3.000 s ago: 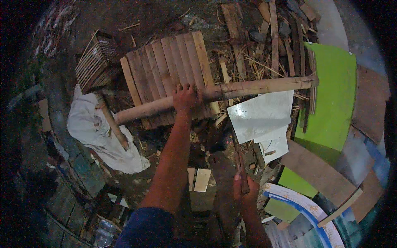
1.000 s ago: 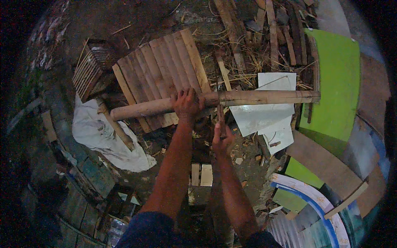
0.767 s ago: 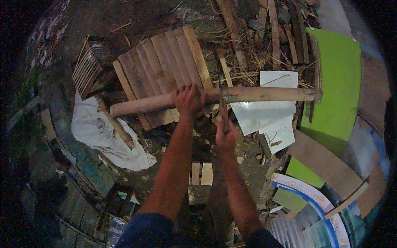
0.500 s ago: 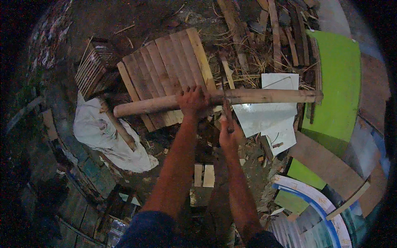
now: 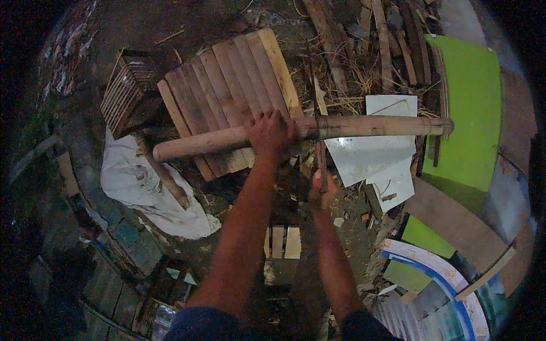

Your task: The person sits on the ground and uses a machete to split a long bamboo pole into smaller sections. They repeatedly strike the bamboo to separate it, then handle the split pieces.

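Observation:
A thick, pale bamboo pole (image 5: 381,126) lies crosswise in front of me, its left end a little nearer than its right. My left hand (image 5: 269,135) grips it from above, left of its middle, fingers wrapped over the top. Below the pole, my right hand (image 5: 323,193) is closed around the handle end of a long, thin, dark saw (image 5: 322,162). The blade crosses the pole just right of my left hand and points away from me. Its teeth are too dim to make out.
Beyond the pole lies a slatted wooden panel (image 5: 242,74). A white sack (image 5: 133,184) with a stick on it is at left, near a slatted crate (image 5: 128,94). White sheets (image 5: 372,156), a green board (image 5: 475,113) and scrap planks (image 5: 384,48) fill the right side.
My right hand has drawn the saw back toward me and slightly right. My left hand keeps its grip on the bamboo pole, which appears slightly higher at its right end.

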{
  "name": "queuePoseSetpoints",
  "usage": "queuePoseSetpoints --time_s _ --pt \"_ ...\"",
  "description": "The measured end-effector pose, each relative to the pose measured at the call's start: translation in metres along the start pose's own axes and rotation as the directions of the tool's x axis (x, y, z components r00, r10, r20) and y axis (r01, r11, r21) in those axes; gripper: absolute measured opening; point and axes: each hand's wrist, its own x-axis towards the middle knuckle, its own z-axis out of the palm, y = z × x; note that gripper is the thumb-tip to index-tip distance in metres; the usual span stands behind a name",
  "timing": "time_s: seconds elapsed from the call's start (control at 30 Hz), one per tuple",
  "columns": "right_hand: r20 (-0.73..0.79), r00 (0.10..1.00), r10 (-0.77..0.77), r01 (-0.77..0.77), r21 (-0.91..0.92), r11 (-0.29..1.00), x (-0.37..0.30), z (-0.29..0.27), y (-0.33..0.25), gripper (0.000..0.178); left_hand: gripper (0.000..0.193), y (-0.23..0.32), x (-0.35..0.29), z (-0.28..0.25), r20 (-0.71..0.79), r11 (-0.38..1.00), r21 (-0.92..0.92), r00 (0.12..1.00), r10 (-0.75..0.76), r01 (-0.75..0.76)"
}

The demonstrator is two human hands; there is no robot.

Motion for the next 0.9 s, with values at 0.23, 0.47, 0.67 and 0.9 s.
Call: queuePoseSetpoints --time_s 0.23,0.47,0.67,0.9 --pt "0.158 0.951 0.267 -0.308 0.369 0.877 0.016 0.002 -0.033 0.03 0.042 0.004 0.021 -0.013 0.217 0.996 0.042 0.973 -0.085 0.077" --pt "0.275 0.849 0.452 -0.43 -0.138 0.892 0.017 -0.069 -0.162 0.028 0.046 -0.007 0.01 0.007 0.021 0.998 0.069 1.0 -0.005 0.004" --pt "0.195 0.827 0.527 -0.494 -0.196 0.847 -0.071 -0.151 -0.182 0.029 0.05 -0.014 0.002 0.019 -0.067 0.989 0.121 0.994 0.091 -0.082" --pt "0.361 0.682 0.636 -0.726 0.226 0.65 -0.083 -0.174 -0.195 0.028 0.044 -0.008 0.014 -0.004 0.01 0.999 0.034 1.0 -0.026 0.025"
